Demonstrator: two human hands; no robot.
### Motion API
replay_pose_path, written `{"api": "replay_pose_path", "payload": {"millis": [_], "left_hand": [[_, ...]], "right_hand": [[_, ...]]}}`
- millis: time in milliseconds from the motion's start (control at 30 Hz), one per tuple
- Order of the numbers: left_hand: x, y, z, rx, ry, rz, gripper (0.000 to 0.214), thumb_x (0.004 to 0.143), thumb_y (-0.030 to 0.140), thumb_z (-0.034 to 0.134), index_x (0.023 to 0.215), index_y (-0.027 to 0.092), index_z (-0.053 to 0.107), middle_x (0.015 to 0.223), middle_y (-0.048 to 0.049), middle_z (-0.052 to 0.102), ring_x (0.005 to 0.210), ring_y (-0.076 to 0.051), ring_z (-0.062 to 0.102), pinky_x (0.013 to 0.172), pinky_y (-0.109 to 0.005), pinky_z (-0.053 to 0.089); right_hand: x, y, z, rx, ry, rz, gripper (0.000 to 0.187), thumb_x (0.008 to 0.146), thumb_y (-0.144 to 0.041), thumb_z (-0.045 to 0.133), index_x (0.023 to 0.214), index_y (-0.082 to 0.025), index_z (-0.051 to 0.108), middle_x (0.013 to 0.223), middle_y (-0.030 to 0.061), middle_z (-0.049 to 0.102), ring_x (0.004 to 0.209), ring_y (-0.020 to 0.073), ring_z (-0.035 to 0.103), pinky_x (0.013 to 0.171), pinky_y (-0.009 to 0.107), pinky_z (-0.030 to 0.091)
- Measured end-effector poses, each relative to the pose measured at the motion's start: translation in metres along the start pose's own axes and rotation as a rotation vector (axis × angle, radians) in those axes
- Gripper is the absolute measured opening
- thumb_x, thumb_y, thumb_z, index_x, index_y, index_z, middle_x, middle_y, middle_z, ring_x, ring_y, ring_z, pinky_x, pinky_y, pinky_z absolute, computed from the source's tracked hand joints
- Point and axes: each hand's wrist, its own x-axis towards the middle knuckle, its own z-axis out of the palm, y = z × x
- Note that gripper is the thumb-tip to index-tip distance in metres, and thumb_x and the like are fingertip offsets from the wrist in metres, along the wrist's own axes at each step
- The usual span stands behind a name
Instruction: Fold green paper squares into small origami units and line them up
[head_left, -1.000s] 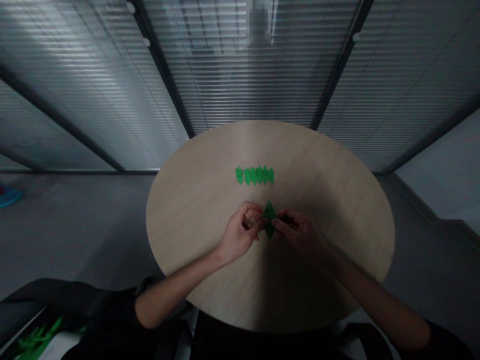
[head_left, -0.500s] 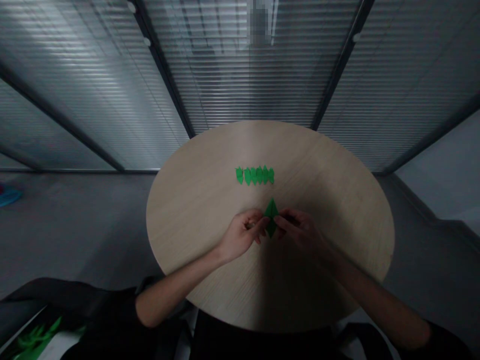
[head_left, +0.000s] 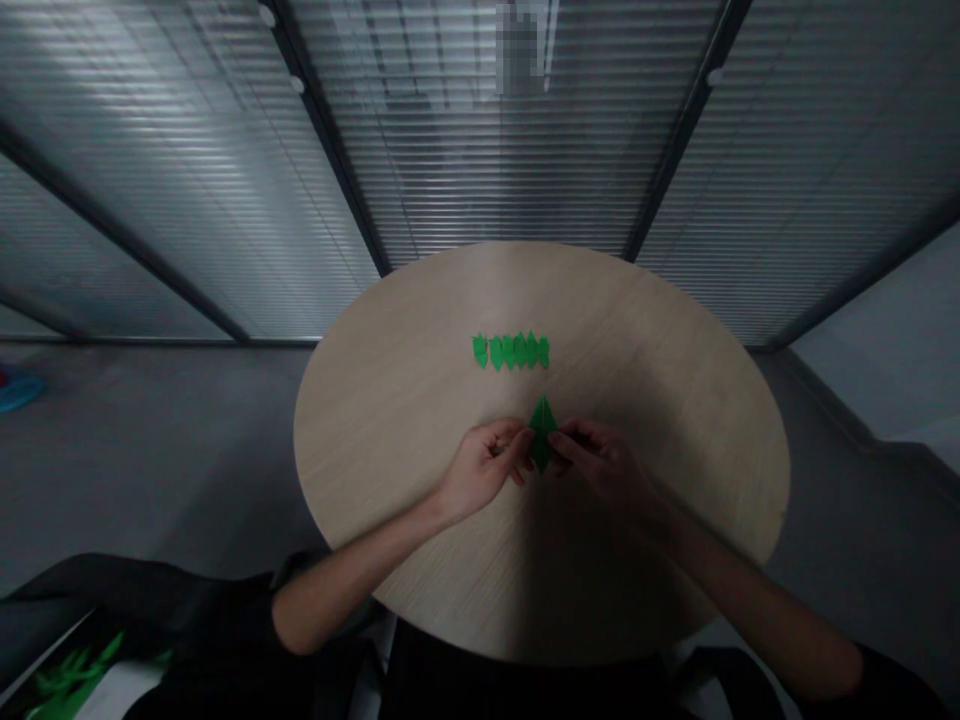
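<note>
Green pieces, thin and tangled, lie at the lower left of the frame in your dark container, which has a pale edge. A white object is beside them, partly cut off by the bottom of the frame. You cannot tell from this view whether the container is a bag or a box.

Just below and right of the frame's centre is your green diamond, a small flat shape that looks like folded paper. One point faces up the frame and the other down, and a crease runs along the middle of its upper half. Its lower half is darker.

Your left hand pinches the diamond's left edge between thumb and fingers, the grip narrow. Your right hand, in deeper shadow, pinches the right edge the same way, its thumb lying over the near face.

Above your hands, a row of six small green shapes lies on the round wooden table; the leftmost sits slightly apart, while the others are close together.
</note>
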Motion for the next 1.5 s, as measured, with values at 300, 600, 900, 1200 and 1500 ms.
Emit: {"api": "replay_pose_path", "payload": {"millis": [300,600,900,1200,1500], "left_hand": [[0.000,-0.001,0.001,-0.019,0.020,0.007,0.049,0.097,0.061,0.064,0.081,0.014,0.065,0.070,-0.0028,0.065,0.059,-0.012,0.064,0.053,-0.022,0.060],[0.003,-0.010,-0.001,-0.046,-0.006,-0.024,0.047,0.098,0.060,0.061,0.089,0.014,0.064,0.067,-0.0017,0.066,0.056,-0.012,0.064,0.050,-0.021,0.058],[0.003,-0.011,-0.002,0.017,-0.005,-0.014,0.044,0.100,0.055,0.060,0.081,0.016,0.063,0.066,-0.0013,0.065,0.055,-0.011,0.060,0.051,-0.021,0.051],[-0.002,-0.008,-0.019,0.653,0.145,0.303,0.024,0.103,0.035,0.060,0.086,0.018,0.062,0.079,-0.0024,0.064,0.069,-0.015,0.060,0.065,-0.027,0.051],[-0.007,-0.021,-0.027,1.074,-0.312,0.670,0.034,0.109,0.019,0.043,0.136,0.012,0.064,0.138,-0.0168,0.068,0.130,-0.027,0.064,0.112,-0.047,0.055]], "right_hand": [[0.002,0.000,0.002,0.028,-0.012,0.009,0.044,0.088,-0.063,0.069,0.083,-0.019,0.069,0.074,0.0039,0.068,0.066,0.0172,0.064,0.063,0.032,0.057],[0.000,0.002,0.000,-0.083,-0.016,-0.019,0.038,0.094,-0.057,0.063,0.085,-0.020,0.066,0.077,0.0048,0.068,0.072,0.0199,0.065,0.068,0.033,0.055],[0.005,0.003,-0.001,-0.060,0.018,0.010,0.045,0.090,-0.063,0.066,0.080,-0.019,0.068,0.069,0.0034,0.066,0.063,0.0174,0.062,0.060,0.030,0.050],[0.013,0.007,-0.019,-0.515,-0.107,-0.135,0.030,0.099,-0.035,0.057,0.074,-0.021,0.062,0.067,0.0010,0.061,0.060,0.0156,0.055,0.060,0.030,0.036],[0.024,0.010,-0.017,-1.050,-0.249,-0.242,0.016,0.103,-0.016,0.055,0.095,-0.019,0.069,0.094,0.0072,0.075,0.080,0.0197,0.066,0.071,0.030,0.041]]}}
